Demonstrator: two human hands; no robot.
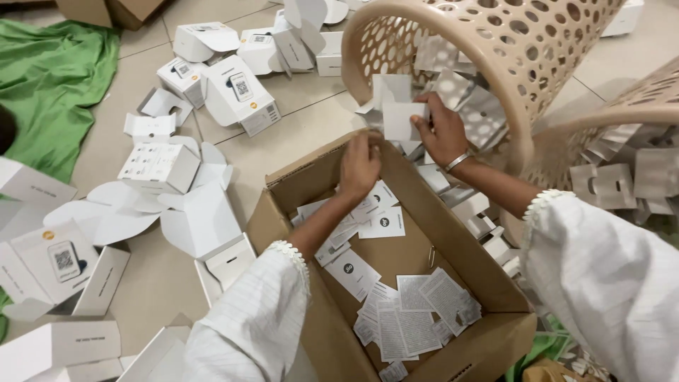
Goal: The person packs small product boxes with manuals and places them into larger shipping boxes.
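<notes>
Lay scattered over the tiled floor (297,134): open white boxes (237,95), flattened white packaging (191,216). Sprawled at the far left, a crumpled green cloth (53,78). Stood beyond, a brown carton (117,10).

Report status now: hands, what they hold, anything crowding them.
Left hand over cardboard box rim, grip unclear. Right hand pinching white card insert at tipped basket mouth. Leaflets inside box.

Two hands (left (359,164), right (442,131)); two perforated baskets (495,49); one cardboard box (488,339); one green cloth (49,85)
</notes>
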